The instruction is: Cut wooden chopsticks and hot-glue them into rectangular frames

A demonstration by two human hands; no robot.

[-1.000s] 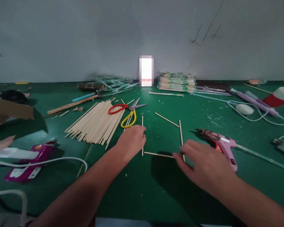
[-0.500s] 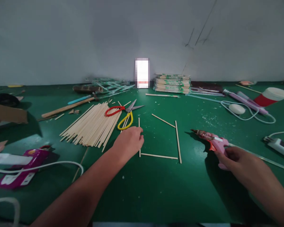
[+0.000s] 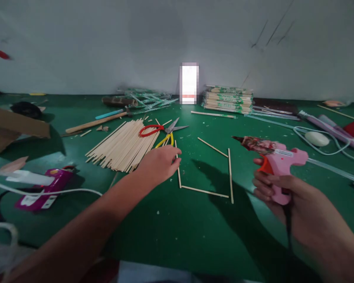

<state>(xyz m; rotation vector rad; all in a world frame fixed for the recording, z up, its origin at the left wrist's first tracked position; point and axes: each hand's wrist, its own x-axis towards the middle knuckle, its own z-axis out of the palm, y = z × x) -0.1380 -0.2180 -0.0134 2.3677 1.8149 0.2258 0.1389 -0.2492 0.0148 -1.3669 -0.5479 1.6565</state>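
Observation:
My left hand reaches over the left wooden stick, thumb and fingertips closed around its upper part as it lies on the table. My right hand grips a pink glue gun by its handle, raised above the table, nozzle pointing left and fingers at the orange trigger. A clear glue stick protrudes from its back. The bottom stick, right stick and slanted top stick lie with the left one in a rough four-sided outline. Scissors with red and yellow handles rest beside my left hand.
Many loose sticks lie left of the scissors. Wrapped chopsticks are stacked by the wall near a bright, blurred upright panel. A purple device with a white cord sits left; a cardboard piece stands behind it.
My right hand has lifted the glue gun off the table and wrapped its fingers around the handle. My left hand stays at the left stick, which now leans slightly. The view has shifted.

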